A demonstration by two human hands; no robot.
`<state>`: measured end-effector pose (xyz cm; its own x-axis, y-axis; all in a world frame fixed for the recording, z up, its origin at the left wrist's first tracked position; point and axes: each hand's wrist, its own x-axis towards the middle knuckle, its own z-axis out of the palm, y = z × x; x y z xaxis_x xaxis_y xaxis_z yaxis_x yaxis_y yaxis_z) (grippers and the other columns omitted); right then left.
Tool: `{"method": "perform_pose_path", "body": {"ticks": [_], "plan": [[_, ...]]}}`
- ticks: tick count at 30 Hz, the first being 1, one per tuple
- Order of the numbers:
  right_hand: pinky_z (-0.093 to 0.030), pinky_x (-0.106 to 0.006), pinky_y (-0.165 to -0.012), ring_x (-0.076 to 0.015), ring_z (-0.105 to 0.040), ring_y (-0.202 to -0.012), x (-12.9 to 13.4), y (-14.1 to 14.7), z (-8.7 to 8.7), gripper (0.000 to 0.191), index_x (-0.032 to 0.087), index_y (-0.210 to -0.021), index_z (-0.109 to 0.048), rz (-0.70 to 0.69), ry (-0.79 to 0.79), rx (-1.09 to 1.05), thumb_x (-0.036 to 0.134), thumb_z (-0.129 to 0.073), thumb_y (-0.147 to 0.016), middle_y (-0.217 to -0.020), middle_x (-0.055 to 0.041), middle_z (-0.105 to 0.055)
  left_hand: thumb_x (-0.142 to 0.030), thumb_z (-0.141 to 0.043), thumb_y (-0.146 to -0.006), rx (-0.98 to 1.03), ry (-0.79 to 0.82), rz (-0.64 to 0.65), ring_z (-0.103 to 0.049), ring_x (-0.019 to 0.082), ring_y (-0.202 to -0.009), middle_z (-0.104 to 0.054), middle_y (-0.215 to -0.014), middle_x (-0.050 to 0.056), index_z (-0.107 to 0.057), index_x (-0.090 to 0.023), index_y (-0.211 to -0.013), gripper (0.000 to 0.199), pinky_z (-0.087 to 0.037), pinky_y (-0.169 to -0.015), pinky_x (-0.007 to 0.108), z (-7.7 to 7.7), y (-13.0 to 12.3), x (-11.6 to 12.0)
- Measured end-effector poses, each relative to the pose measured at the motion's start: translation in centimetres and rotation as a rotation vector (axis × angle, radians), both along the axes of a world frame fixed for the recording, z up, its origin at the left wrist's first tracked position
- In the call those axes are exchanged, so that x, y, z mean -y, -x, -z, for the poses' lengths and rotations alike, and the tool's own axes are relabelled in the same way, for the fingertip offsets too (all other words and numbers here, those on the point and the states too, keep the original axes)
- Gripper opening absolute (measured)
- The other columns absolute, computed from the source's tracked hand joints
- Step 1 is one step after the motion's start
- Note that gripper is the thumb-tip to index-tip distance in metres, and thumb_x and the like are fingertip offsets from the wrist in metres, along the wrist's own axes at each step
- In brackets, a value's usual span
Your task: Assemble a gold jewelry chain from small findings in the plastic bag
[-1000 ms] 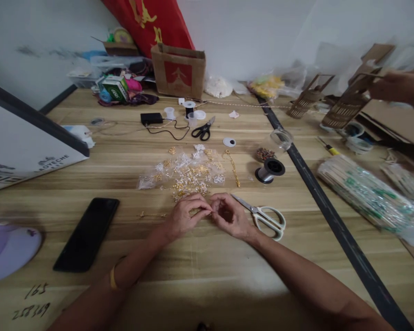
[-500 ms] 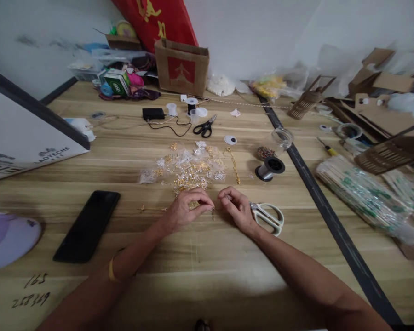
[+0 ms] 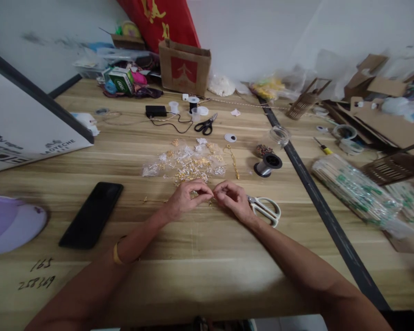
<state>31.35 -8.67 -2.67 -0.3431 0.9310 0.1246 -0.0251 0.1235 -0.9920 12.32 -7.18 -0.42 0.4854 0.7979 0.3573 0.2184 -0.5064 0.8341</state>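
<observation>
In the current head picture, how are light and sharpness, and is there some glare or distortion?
Head view: dim light, shadow along the near edge of the table and pale sheen behind it; head view: sideways stretching, likely from a wide lens, in the box; head view: metal pieces look soft, and anything between the left hand and right hand is too fine to tell.

From the person's head, the camera faces forward and down, fairly near the left hand (image 3: 184, 200) and right hand (image 3: 235, 201), taking in the tabletop (image 3: 200, 276) and the wall (image 3: 255, 37) beyond.
</observation>
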Motion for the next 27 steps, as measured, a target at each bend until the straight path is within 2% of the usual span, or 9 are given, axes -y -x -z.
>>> {"method": "perform_pose_path", "body": {"ticks": [4, 13, 16, 18, 22, 25, 27], "plan": [[-0.034, -0.021, -0.049, -0.0083, -0.044, -0.052, 0.1, 0.3, -0.3, 0.022, 0.017, -0.079, -0.059, -0.062, 0.046, -0.038, 0.036, -0.069, -0.075, -0.063, 0.0026, -0.054, -0.022, -0.063, -0.08, 0.011, -0.015, -0.006, -0.059, 0.014, -0.07, -0.065, -0.073, 0.006, -0.068, -0.012, -0.076, 0.012, -0.046, -0.068, 0.026, 0.2, 0.0, 0.0], [-0.036, -0.021, -0.047, -0.0082, -0.044, -0.049, -0.3, 0.1, -0.2, 0.022, 0.017, -0.077, -0.06, -0.049, 0.067, -0.008, 0.038, -0.065, -0.079, -0.058, 0.0031, -0.051, -0.026, -0.061, -0.082, 0.006, -0.024, -0.045, -0.058, 0.014, -0.07, -0.064, -0.073, 0.005, -0.066, -0.013, -0.075, 0.016, -0.046, -0.068, 0.027, 0.1, 0.0, -0.1], [-0.038, -0.021, -0.046, -0.0087, -0.045, -0.049, -0.7, -0.1, -0.1, 0.023, 0.017, -0.078, -0.059, 0.021, 0.049, -0.01, 0.039, -0.064, -0.079, -0.058, 0.0026, -0.053, -0.025, -0.061, -0.082, -0.004, -0.015, -0.088, -0.058, 0.013, -0.068, -0.063, -0.071, 0.004, -0.064, -0.013, -0.075, 0.013, -0.046, -0.066, 0.025, 0.3, -0.1, -0.1], [-0.039, -0.021, -0.045, -0.0087, -0.045, -0.048, -1.1, -0.3, 0.1, 0.023, 0.017, -0.076, -0.058, 0.109, 0.047, -0.043, 0.04, -0.064, -0.079, -0.057, 0.0031, -0.052, -0.023, -0.062, -0.08, -0.023, -0.034, -0.074, -0.058, 0.013, -0.068, -0.063, -0.071, 0.004, -0.064, -0.013, -0.075, 0.011, -0.046, -0.066, 0.025, 0.6, -0.1, 0.0], [-0.04, -0.02, -0.043, -0.0084, -0.044, -0.047, -1.6, -0.4, 0.6, 0.023, 0.019, -0.076, -0.055, 0.233, 0.073, -0.144, 0.04, -0.064, -0.079, -0.059, 0.0037, -0.05, -0.019, -0.061, -0.081, -0.21, -0.189, 0.075, -0.057, 0.014, -0.071, -0.063, -0.072, 0.005, -0.066, -0.014, -0.075, 0.009, -0.045, -0.068, 0.026, 1.1, -0.1, 0.2], [-0.039, -0.019, -0.042, -0.0083, -0.044, -0.048, -1.6, -0.3, 0.7, 0.023, 0.019, -0.076, -0.054, 0.247, 0.087, -0.162, 0.04, -0.064, -0.079, -0.06, 0.0032, -0.05, -0.018, -0.055, -0.086, -0.413, -0.309, 0.17, -0.054, 0.015, -0.075, -0.061, -0.075, 0.005, -0.066, -0.015, -0.078, 0.014, -0.043, -0.072, 0.028, 1.2, -0.3, 0.7], [-0.039, -0.019, -0.042, -0.0084, -0.044, -0.048, -1.4, -0.1, 0.7, 0.025, 0.019, -0.075, -0.054, 0.249, 0.096, -0.15, 0.041, -0.064, -0.078, -0.059, 0.0033, -0.05, -0.019, -0.05, -0.089, -0.51, -0.381, 0.185, -0.052, 0.016, -0.076, -0.06, -0.076, 0.005, -0.066, -0.015, -0.077, 0.02, -0.042, -0.074, 0.029, 1.2, -0.5, 1.0]]}}
